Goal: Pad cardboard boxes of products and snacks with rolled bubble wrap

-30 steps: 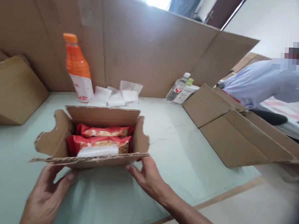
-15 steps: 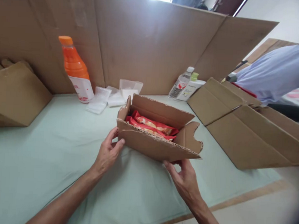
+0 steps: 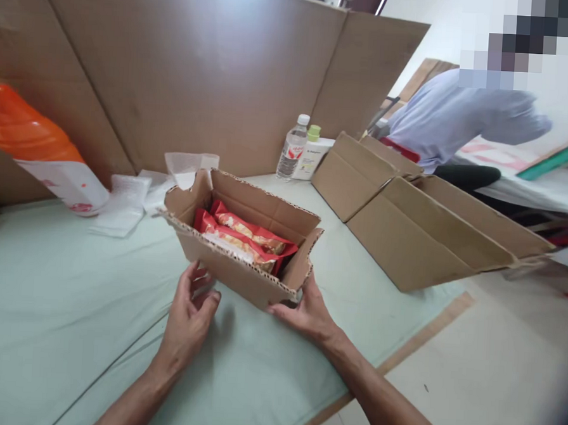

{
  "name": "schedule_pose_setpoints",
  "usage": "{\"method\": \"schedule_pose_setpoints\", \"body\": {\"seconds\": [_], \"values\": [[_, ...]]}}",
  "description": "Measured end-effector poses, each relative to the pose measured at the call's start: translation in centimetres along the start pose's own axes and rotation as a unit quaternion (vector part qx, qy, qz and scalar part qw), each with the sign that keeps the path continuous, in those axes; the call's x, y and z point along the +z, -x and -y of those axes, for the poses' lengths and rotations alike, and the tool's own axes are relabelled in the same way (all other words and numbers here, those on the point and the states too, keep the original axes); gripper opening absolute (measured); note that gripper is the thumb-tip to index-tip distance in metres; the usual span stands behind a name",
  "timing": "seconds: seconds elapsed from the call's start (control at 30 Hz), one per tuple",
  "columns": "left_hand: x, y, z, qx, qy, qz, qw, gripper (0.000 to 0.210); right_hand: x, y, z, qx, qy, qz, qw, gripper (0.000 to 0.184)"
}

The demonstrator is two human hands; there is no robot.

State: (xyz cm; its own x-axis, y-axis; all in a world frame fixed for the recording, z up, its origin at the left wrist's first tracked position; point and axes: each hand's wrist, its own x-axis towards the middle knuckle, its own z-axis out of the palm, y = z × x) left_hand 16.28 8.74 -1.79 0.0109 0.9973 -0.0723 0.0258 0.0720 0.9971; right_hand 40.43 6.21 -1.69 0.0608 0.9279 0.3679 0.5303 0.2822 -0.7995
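Note:
A small cardboard box point(image 3: 242, 288) with raised, rough-cut flaps sits in front of me on the pale green cloth. Inside it lie red snack packets point(image 3: 249, 226) with a food picture on them, and a whitish strip shows along the near one. My right hand point(image 3: 305, 309) grips the box's near right corner, thumb along the front wall and fingers round the side. Close to the lower left of the front wall is my left hand point(image 3: 194, 303), fingers apart and slightly curled, holding nothing. Whether its fingertips brush the box I cannot tell.
An orange bottle point(image 3: 40, 142) leans at the left beside clear plastic pouches point(image 3: 123, 201). Behind stand a water bottle point(image 3: 293, 148) and a white green-capped container point(image 3: 311, 157). Larger cardboard boxes point(image 3: 416, 238) flank the right. Cardboard panels point(image 3: 200, 75) wall the back; a person point(image 3: 460, 114) sits beyond.
The view has swung right, so the surroundings shift left. My left hand has come off the box's left end. My right hand has moved from the front underside to the near right corner.

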Motion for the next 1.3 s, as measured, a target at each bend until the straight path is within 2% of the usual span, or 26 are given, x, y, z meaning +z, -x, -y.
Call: {"method": "schedule_pose_setpoints", "body": {"seconds": [0.1,0.23,0.3,0.37,0.5,0.6,0.73,0.8,1.07,1.3], "values": [[4.3,-3.1,-0.6,0.036,-0.007,0.075,0.997,0.075,-0.6,-1.0,-1.0,-0.013,0.007,-0.054,0.998,0.119],[10.3,-6.4,-1.4,0.079,-0.033,0.185,0.979,0.071,-4.1,-4.0,-4.7,0.035,0.013,-0.140,0.989,0.120],[12.3,-6.8,-1.6,0.098,-0.047,0.215,0.971,0.066,-6.2,-6.0,-6.9,0.060,0.026,-0.181,0.981,0.123],[13.0,-6.2,-1.4,0.121,-0.063,0.241,0.961,0.058,-8.1,-7.9,-8.9,0.073,0.055,-0.215,0.972,0.124],[11.5,-4.7,0.0,0.147,-0.091,0.267,0.948,0.041,-10.2,-9.7,-11.4,0.099,0.170,-0.266,0.944,0.118],[9.8,-4.2,1.0,0.158,-0.100,0.275,0.943,0.037,-10.4,-8.5,-11.9,0.128,0.234,-0.269,0.925,0.110],[8.6,-4.0,1.6,0.168,-0.101,0.270,0.943,0.032,-9.4,-5.7,-11.8,0.135,0.246,-0.221,0.934,0.086],[8.5,-3.9,1.8,0.173,-0.101,0.265,0.943,0.031,-8.7,-5.2,-11.9,0.133,0.241,-0.200,0.940,0.080],[8.6,-3.5,1.7,0.203,-0.101,0.264,0.938,0.029,-8.4,-7.8,-13.8,0.127,0.232,-0.178,0.948,0.086],[8.5,-3.4,1.7,0.216,-0.101,0.271,0.933,0.030,-9.1,-7.7,-15.0,0.115,0.249,-0.166,0.947,0.083]]}}
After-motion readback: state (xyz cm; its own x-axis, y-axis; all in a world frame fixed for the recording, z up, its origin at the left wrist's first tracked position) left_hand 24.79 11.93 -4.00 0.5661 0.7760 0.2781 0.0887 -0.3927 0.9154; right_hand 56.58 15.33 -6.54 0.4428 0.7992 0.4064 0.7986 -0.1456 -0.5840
